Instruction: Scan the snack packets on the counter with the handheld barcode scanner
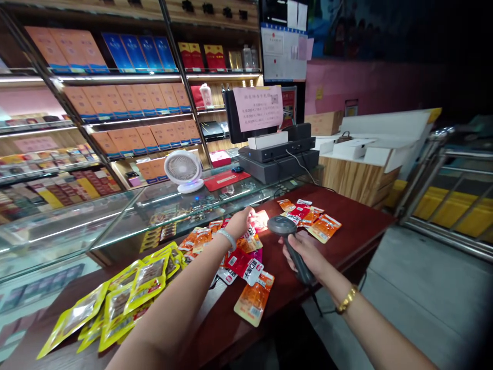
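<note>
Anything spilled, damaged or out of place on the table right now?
I see nothing spilled or torn. The yellow packets overlap at uneven angles, and one orange packet lies near the front edge of the table, but loose packets like these don't look especially odd.

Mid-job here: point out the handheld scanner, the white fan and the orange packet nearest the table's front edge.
Handheld scanner point(282, 225): head view, on its dark scanning head.
White fan point(182, 168): head view, on its round grille.
Orange packet point(254, 297): head view, mid-way on its upward face.
</note>
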Demonstrator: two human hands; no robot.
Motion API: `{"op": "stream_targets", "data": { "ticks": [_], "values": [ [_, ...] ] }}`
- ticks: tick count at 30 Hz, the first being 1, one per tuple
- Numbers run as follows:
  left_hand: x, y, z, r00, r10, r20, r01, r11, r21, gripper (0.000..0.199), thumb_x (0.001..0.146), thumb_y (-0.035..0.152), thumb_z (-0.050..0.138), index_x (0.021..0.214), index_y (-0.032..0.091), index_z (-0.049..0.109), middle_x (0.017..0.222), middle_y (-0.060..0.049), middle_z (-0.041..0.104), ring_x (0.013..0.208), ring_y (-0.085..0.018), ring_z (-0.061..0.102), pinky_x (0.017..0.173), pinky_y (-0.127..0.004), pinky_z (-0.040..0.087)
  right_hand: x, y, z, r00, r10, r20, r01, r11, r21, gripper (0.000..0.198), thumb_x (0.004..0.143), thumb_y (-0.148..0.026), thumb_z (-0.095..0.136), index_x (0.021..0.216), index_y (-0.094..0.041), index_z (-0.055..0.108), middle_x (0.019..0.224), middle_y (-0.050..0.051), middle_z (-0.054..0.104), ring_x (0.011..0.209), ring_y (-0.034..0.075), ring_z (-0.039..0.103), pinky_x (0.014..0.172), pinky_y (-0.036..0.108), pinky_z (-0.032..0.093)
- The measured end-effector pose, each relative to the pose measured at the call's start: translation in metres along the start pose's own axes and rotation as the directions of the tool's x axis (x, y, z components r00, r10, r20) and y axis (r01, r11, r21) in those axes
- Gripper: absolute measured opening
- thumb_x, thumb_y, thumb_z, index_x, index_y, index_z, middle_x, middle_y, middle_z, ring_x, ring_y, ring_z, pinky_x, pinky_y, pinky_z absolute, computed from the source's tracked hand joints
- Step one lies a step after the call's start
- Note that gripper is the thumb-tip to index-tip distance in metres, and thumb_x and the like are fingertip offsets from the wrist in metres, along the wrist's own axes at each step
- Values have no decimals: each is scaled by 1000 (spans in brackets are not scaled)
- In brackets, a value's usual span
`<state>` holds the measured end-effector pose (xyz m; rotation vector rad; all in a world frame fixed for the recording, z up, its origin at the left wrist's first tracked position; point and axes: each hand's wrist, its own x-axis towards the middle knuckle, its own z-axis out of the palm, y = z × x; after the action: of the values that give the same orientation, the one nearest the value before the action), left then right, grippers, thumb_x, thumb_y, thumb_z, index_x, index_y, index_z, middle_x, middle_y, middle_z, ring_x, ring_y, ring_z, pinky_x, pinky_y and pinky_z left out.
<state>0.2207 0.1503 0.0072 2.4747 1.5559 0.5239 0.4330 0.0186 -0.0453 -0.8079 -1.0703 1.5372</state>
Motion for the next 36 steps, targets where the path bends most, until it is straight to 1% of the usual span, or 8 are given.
{"op": "stream_targets", "data": {
  "ticks": [5, 9, 12, 17, 21, 24, 27, 36],
  "values": [
    [14, 14, 27, 1000, 8, -10, -9, 995, -104, 21, 87, 20, 50, 106, 18, 59, 98, -6, 69, 91, -17, 64, 81, -27, 48, -2, 8, -5, 1000, 10, -10, -10, 1000, 5, 47, 80, -61, 60, 94, -18, 51, 53, -7, 54, 33, 7, 47, 32, 17, 36],
    [32, 23, 46, 999, -38, 20, 40, 995, -89, 32, 94, 28, 43, 122, 16, 54, 105, -8, 69, 90, -13, 65, 79, -23, 50, -7, 15, -6, 999, 28, -34, -29, 1000, -4, 47, 79, -62, 61, 94, -18, 51, 52, -8, 53, 32, 7, 46, 31, 17, 35],
    [36, 4, 39, 997, -50, 64, 51, 999, -15, 36, 90, 27, 51, 124, 16, 56, 113, -11, 67, 104, -17, 63, 90, -25, 47, -11, 18, -8, 999, 39, -38, -39, 999, -8, 48, 79, -63, 62, 93, -19, 51, 53, -8, 53, 33, 7, 47, 32, 17, 36],
    [23, -50, 19, 975, -108, 193, 79, 986, 150, 34, 63, 33, 79, 90, 15, 70, 98, -15, 70, 107, -30, 61, 96, -37, 43, -12, 23, -10, 998, 60, -22, -60, 998, -11, 48, 79, -62, 62, 93, -18, 51, 53, -8, 53, 33, 7, 47, 32, 17, 36],
    [13, -64, 18, 978, -98, 183, 69, 985, 159, 49, 58, 42, 80, 99, 19, 66, 105, -11, 69, 105, -28, 61, 93, -35, 44, -11, 26, -8, 997, 73, -17, -73, 997, -15, 49, 79, -63, 62, 93, -18, 51, 52, -8, 53, 32, 7, 47, 31, 17, 36],
    [11, -59, 19, 991, -107, 78, 99, 990, 96, 38, 73, 38, 69, 105, 19, 62, 104, -10, 68, 98, -24, 62, 86, -32, 45, -12, 26, -7, 997, 78, -7, -78, 997, -25, 49, 79, -62, 62, 94, -17, 51, 53, -8, 54, 32, 7, 47, 31, 17, 36],
    [15, -52, 17, 991, -132, 10, 132, 991, -19, 16, 85, 27, 53, 92, 19, 64, 87, -6, 69, 82, -18, 63, 76, -27, 46, -14, 24, -7, 997, 80, -7, -81, 996, -35, 49, 80, -62, 61, 95, -17, 51, 53, -8, 54, 33, 7, 47, 31, 17, 36],
    [24, -15, 31, 978, -205, 42, 201, 865, -460, 12, 86, 24, 51, 81, 16, 60, 56, 3, 55, 48, -8, 53, 51, -19, 42, -14, 14, 4, 995, 66, 72, -59, 994, -93, 46, 82, -60, 60, 97, -16, 53, 56, -7, 55, 34, 7, 49, 33, 17, 36]
  ]
}}
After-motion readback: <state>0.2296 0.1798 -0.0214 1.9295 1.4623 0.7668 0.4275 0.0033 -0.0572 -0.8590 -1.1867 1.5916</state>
